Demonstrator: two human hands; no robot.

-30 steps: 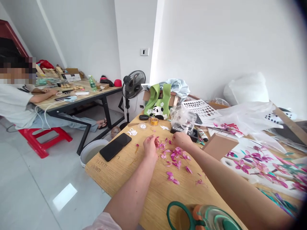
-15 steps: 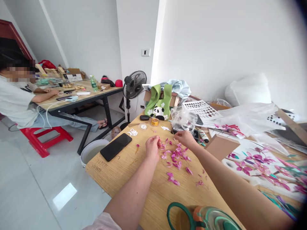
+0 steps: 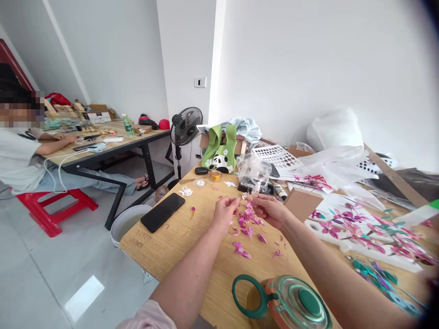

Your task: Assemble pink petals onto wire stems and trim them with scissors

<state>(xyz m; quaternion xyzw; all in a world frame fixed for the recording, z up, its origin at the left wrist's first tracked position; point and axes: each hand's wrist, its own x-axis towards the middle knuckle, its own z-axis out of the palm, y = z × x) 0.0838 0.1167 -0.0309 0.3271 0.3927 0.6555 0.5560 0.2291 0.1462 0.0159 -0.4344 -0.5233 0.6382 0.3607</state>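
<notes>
My left hand (image 3: 224,213) is closed in a pinch above the wooden table, and a bit of pink shows by its fingertips; what it grips is too small to make out. Close beside it on the right, my right hand (image 3: 270,209) pinches a small pale ring-shaped piece (image 3: 244,196) between thumb and forefinger. Below and between both hands lies a loose heap of pink-purple artificial petals (image 3: 247,219), some with thin stems. A smaller petal cluster (image 3: 241,250) lies nearer to me.
A black phone (image 3: 163,212) lies left, near white cutouts (image 3: 185,191). A lidded jar with a green loop (image 3: 300,301) stands at the front. Flower pieces (image 3: 346,221), a brown board (image 3: 303,205) and plastic bags (image 3: 254,170) crowd the right. Another person (image 3: 20,155) sits at a far table.
My right hand has come closer to my left, and the pale ring-shaped piece now shows at its fingertips. The view has shifted slightly, bringing more of the jar into sight.
</notes>
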